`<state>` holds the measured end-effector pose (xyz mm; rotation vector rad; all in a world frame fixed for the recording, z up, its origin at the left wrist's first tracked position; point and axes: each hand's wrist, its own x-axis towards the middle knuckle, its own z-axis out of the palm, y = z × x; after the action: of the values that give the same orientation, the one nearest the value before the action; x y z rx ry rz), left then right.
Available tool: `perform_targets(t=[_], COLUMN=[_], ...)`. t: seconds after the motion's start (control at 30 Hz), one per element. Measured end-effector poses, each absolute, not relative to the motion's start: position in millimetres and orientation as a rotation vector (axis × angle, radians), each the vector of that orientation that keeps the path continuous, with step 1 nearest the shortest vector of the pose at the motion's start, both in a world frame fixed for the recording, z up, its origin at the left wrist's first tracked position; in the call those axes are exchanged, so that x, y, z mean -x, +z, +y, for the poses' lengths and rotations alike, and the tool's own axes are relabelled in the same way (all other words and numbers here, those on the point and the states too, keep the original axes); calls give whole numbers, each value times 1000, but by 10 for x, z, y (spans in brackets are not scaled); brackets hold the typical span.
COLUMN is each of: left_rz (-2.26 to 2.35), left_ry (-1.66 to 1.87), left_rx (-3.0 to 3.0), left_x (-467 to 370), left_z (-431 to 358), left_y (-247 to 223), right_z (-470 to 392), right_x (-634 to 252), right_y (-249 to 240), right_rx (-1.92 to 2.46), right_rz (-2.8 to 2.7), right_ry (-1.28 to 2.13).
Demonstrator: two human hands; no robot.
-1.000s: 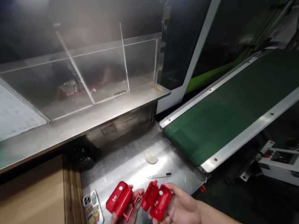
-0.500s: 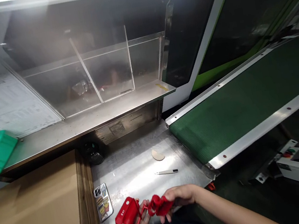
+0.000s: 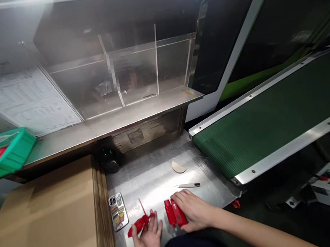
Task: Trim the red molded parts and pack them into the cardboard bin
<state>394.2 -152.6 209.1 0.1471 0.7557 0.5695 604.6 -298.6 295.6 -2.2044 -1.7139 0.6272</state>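
Note:
My left hand [image 3: 149, 240] is palm up, with a red plastic part [image 3: 139, 224] between the thumb and fingertips. A thin red stem sticks up from that part. To its right, my right hand [image 3: 193, 209] grips a red moulded plastic piece [image 3: 178, 214] from the side, fingers over its top and thumb at its lower end. A second red cylinder-like piece [image 3: 169, 213] stands against its left side; whether the two are joined I cannot tell. Beyond my hands a slim pen-like knife [image 3: 188, 185] and a beige half-round piece [image 3: 178, 166] lie on the metal table [image 3: 148, 177].
A phone [image 3: 118, 212] in a sticker-covered case lies at the table's left, beside stacked cardboard [image 3: 52, 226]. A green bin [image 3: 9, 158] with red parts sits on the ledge. At right, a green conveyor belt [image 3: 265, 119] meets the table. A dark round object [image 3: 109, 160] stands under the ledge.
My hands have moved apart, and the red pieces in them are now separated. The right-hand piece has turned more upright. The view has shifted slightly left.

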Motion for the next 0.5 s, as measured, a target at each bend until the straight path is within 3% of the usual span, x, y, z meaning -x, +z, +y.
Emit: perform_targets(t=[0.1,0.33,0.5], left_rz=[822,687,683], left_ry=[659,612,558], left_rx=[-169,-227,-251], left_x=[-3799,-3787,-4093], left_z=[-1345,-1249,-1414], left_y=[2109,2030,2071], right_z=[-3003,-2852,-2778], right_x=[-6084,-6012,-5871], right_y=[2659,2036,2283], right_rx=[2334,2443,2277], right_rz=[-1660,-1619,-1165], right_ry=[560,775,710])
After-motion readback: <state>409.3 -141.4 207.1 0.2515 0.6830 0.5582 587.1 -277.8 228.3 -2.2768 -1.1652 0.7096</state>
